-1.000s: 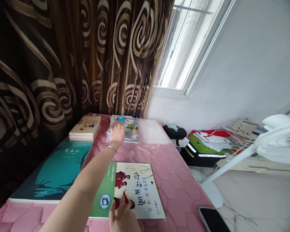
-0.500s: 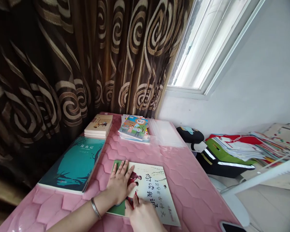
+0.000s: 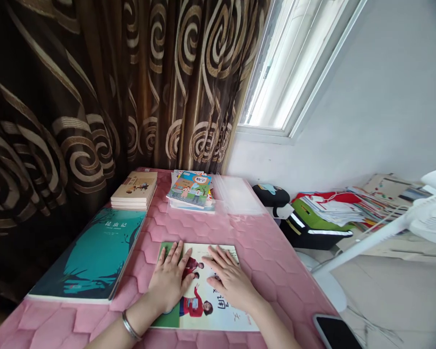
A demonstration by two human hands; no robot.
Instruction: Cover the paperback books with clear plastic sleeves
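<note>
A book (image 3: 195, 299) with a green and cream cover lies flat on the pink padded table in front of me, turned sideways. My left hand (image 3: 171, 278), with a silver bangle at the wrist, rests spread on its green left part. On the cream right part lies my right hand (image 3: 229, 281), fingers stretched out, covering some of the title. Left of it sits a large teal book (image 3: 98, 252). Behind that is a stack of tan books (image 3: 135, 189). Farther back lies a pile of colourful textbooks (image 3: 192, 190), beside clear plastic covers (image 3: 238, 195).
A phone (image 3: 336, 332) lies at the table's right edge (image 3: 294, 271). Beyond that edge stand a white fan (image 3: 363, 242), a green and black bag (image 3: 314, 224) and heaped papers (image 3: 339, 207). A patterned curtain (image 3: 148, 97) hangs behind the table.
My left hand has come back from the far textbook pile onto the green and cream book. My right hand has slid from its lower edge up onto the cover's right part.
</note>
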